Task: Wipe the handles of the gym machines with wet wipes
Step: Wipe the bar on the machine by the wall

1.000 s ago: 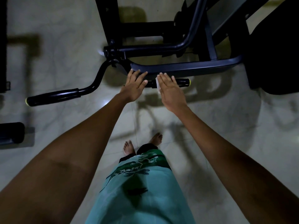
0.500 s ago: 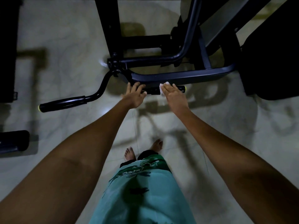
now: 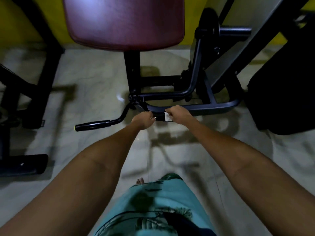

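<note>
A black handlebar runs across a gym machine low in front of me. Its left grip (image 3: 92, 125) with a yellow end cap is bare. My right hand (image 3: 179, 114) is curled round the right grip, pressing a white wet wipe (image 3: 167, 116) against it. My left hand (image 3: 143, 120) is curled round the bar just left of the wipe. A short stretch of black bar (image 3: 159, 118) shows between my two hands. The end of the right grip is hidden under my right hand.
A maroon padded seat (image 3: 124, 23) stands above the bar on a black post. The dark machine frame (image 3: 213, 107) runs right, beside a black block (image 3: 281, 92). Another black machine (image 3: 25, 92) stands left on the pale tiled floor. The wall behind is yellow.
Both hands went from flat on the bar to curled round it. The camera lifted, so the seat and yellow wall came into view and the hands look farther away.
</note>
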`<control>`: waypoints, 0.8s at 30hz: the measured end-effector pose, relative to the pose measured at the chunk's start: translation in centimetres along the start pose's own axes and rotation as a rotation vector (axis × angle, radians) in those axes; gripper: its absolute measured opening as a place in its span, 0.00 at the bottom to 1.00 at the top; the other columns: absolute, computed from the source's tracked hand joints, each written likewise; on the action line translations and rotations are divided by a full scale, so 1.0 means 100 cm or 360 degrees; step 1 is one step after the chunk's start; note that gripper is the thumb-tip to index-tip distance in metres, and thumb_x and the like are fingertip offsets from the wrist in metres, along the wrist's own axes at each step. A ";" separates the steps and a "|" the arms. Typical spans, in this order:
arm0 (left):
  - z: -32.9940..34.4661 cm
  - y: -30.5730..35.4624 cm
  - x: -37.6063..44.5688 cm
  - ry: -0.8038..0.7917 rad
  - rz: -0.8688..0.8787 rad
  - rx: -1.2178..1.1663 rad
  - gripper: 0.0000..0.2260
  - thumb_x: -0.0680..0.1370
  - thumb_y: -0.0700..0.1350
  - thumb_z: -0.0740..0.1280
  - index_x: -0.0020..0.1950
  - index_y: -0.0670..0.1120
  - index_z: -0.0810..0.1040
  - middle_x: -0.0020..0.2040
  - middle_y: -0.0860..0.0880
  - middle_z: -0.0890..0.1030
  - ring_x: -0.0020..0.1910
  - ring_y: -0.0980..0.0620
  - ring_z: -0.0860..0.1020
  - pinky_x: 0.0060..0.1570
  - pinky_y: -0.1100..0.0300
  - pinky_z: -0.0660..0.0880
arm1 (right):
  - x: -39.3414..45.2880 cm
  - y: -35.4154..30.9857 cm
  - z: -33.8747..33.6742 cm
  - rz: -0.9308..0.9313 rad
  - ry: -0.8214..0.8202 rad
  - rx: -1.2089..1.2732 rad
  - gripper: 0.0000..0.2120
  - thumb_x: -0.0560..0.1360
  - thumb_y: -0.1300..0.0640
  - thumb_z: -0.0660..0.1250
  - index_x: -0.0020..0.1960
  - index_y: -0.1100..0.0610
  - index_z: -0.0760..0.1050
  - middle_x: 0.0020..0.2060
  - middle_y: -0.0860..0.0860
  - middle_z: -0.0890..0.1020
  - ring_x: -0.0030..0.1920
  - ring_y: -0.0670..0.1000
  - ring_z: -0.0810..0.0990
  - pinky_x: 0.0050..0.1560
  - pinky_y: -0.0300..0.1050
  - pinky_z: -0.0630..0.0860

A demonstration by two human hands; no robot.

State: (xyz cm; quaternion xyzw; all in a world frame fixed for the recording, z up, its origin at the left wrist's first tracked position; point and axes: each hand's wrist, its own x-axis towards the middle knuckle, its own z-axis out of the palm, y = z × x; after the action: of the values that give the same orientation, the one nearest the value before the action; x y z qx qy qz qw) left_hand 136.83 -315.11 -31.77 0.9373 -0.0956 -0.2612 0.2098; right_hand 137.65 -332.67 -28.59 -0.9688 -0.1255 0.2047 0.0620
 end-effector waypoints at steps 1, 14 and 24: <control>-0.008 0.000 -0.004 0.0021 0.0022 0.0054 0.15 0.80 0.47 0.58 0.62 0.40 0.74 0.61 0.39 0.77 0.59 0.41 0.75 0.55 0.51 0.71 | 0.004 -0.002 -0.005 -0.0026 0.0012 -0.0007 0.15 0.76 0.61 0.57 0.58 0.62 0.77 0.54 0.61 0.80 0.53 0.62 0.77 0.52 0.53 0.75; -0.083 -0.012 -0.082 0.0258 -0.0493 0.0212 0.16 0.80 0.49 0.58 0.59 0.39 0.78 0.59 0.40 0.78 0.58 0.41 0.75 0.51 0.55 0.71 | 0.033 -0.088 -0.083 -0.0797 -0.0022 -0.0391 0.13 0.74 0.61 0.61 0.55 0.59 0.79 0.50 0.59 0.81 0.51 0.59 0.79 0.46 0.47 0.74; -0.094 -0.057 -0.208 0.0415 -0.1049 -0.0061 0.15 0.80 0.46 0.59 0.56 0.37 0.79 0.55 0.40 0.80 0.54 0.42 0.77 0.50 0.55 0.72 | 0.012 -0.214 -0.079 -0.1492 -0.0093 -0.0456 0.11 0.73 0.61 0.62 0.47 0.53 0.83 0.48 0.55 0.83 0.50 0.57 0.80 0.48 0.49 0.77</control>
State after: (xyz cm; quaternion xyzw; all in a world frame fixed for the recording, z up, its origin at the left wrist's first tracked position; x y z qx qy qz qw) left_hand 124.62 -300.77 -17.68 0.9392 0.2446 -0.1947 0.1422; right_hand 137.29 -312.32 -18.25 -0.8007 -0.5765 0.1625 0.0099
